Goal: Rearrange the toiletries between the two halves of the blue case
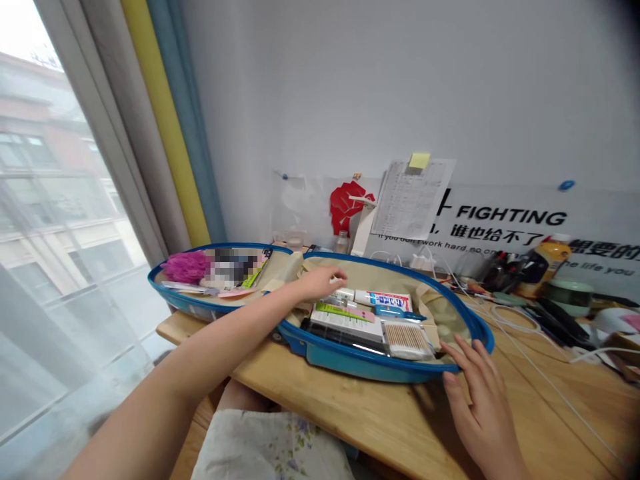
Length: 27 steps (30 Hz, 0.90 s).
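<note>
A blue suitcase lies open on the wooden desk, both halves lined in beige. My left hand reaches into the right half, fingers curled over a small white item I cannot make out, beside a toothpaste tube. Flat boxes and a pack of cotton swabs lie in the same half. My right hand rests flat on the desk, fingers spread, touching the suitcase's front rim.
The left suitcase half holds a pink puff and small packets. Behind stand a white lamp, papers on the wall, a bottle, a green bowl and cables. A window with sheer curtain fills the left.
</note>
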Each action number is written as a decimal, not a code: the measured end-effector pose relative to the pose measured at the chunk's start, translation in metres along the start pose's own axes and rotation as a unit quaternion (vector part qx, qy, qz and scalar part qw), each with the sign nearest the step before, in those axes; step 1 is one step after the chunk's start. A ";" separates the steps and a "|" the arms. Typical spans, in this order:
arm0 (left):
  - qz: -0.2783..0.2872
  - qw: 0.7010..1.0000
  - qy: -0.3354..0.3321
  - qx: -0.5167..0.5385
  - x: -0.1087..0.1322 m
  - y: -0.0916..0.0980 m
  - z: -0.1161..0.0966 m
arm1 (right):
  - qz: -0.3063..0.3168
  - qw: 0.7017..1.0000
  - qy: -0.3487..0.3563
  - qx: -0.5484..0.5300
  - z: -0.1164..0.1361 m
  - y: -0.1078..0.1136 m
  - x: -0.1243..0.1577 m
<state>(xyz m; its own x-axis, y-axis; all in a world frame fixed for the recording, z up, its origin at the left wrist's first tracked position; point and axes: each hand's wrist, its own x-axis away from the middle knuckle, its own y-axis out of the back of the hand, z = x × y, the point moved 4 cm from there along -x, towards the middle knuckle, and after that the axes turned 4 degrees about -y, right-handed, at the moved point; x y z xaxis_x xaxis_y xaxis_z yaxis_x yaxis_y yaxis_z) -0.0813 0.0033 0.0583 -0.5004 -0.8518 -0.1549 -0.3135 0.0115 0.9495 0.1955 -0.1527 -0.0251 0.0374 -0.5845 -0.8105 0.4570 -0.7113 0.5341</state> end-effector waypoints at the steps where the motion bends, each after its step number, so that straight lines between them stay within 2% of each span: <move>1: -0.028 0.999 0.026 0.001 -0.001 0.011 0.011 | 0.002 1.000 0.002 0.002 0.000 0.000 0.000; 3: -0.065 0.994 0.092 -0.007 0.001 0.034 0.041 | 0.006 1.000 0.004 0.006 0.000 0.000 0.000; 5: -0.071 0.983 0.168 -0.023 0.009 0.052 0.077 | 0.005 1.000 0.002 0.008 0.000 0.000 0.001; 8: -0.025 0.961 0.271 -0.045 0.035 0.061 0.129 | 0.000 1.000 0.001 0.005 -0.001 -0.001 0.002; 11: 0.046 0.938 0.337 -0.060 0.062 0.056 0.162 | 0.001 1.000 -0.002 0.002 -0.002 -0.002 0.002; 16: 0.116 0.911 0.390 -0.072 0.078 0.041 0.183 | 0.009 1.000 -0.012 0.004 -0.003 -0.002 0.003; 22: 0.133 0.897 0.416 -0.068 0.075 0.031 0.191 | 0.010 1.000 -0.005 0.009 -0.001 -0.001 0.001; 27: 0.145 0.890 0.429 -0.060 0.079 0.030 0.187 | 0.004 1.000 -0.007 0.001 -0.001 -0.002 0.001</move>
<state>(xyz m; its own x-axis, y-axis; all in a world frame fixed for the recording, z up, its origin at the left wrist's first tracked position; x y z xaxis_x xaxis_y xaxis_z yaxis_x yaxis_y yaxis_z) -0.2811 0.0348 0.0233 0.2690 -0.9091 0.3181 -0.1575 0.2843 0.9457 0.1953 -0.1517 -0.0275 0.0279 -0.5962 -0.8024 0.4547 -0.7072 0.5413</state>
